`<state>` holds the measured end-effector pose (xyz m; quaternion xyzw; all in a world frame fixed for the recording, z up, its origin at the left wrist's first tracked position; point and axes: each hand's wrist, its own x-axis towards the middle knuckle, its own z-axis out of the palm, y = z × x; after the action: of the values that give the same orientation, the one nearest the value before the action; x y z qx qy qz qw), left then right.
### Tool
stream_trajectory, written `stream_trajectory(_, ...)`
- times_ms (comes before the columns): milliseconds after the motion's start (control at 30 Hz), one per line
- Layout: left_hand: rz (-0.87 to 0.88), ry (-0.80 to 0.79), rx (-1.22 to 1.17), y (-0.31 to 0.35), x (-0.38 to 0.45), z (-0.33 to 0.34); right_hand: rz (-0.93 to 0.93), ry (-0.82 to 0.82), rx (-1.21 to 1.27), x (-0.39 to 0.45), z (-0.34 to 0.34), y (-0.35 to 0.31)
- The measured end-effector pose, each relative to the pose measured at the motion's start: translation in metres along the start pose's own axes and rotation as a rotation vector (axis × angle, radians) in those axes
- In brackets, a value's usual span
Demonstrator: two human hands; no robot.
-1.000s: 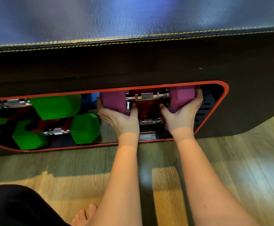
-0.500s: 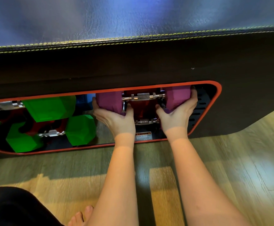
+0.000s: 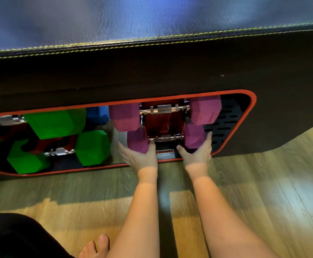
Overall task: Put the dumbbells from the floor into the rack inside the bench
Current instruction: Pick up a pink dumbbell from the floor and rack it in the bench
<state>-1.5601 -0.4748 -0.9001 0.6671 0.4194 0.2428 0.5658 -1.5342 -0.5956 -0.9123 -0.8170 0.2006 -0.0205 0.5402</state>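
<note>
Head view, one entry per item.

Left hand point(image 3: 139, 158): palm up, fingers spread under the left head of the lower purple dumbbell point(image 3: 165, 138), thumb raised against its inner face; cupping from below, not wrapped round the bar. Presumably placed so to bear weight while seating the piece.

Right hand point(image 3: 198, 152): mirrored on the right head, fingers reaching up its outer side, thumb toward the chrome handle; loosely open, supporting and steadying.

Lower purple dumbbell: between both hands, handle level, lying on the lower step of the red rack point(image 3: 164, 123); whether fully settled, cannot tell.

Upper purple dumbbell point(image 3: 205, 109): directly above the hands, already resting on the rack's higher step.

Green dumbbells point(image 3: 57, 123): two, stacked likewise, well off to the left of the left hand.

Bench point(image 3: 152, 75): dark body, orange-trimmed opening round the hands, padded top above.

Caution label point(image 3: 164, 154): between the two wrists, on the rack base.

Wooden floor point(image 3: 263, 183): beneath the forearms; no dumbbell visible on it.

Bare foot point(image 3: 96, 246): near the left elbow.
</note>
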Motion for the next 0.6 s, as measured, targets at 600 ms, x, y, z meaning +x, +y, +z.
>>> stream_trajectory(600, 0.058, -0.049, 0.328, -0.011, 0.005, 0.014, 0.003, 0.011, -0.228, 0.011, 0.005, -0.002)
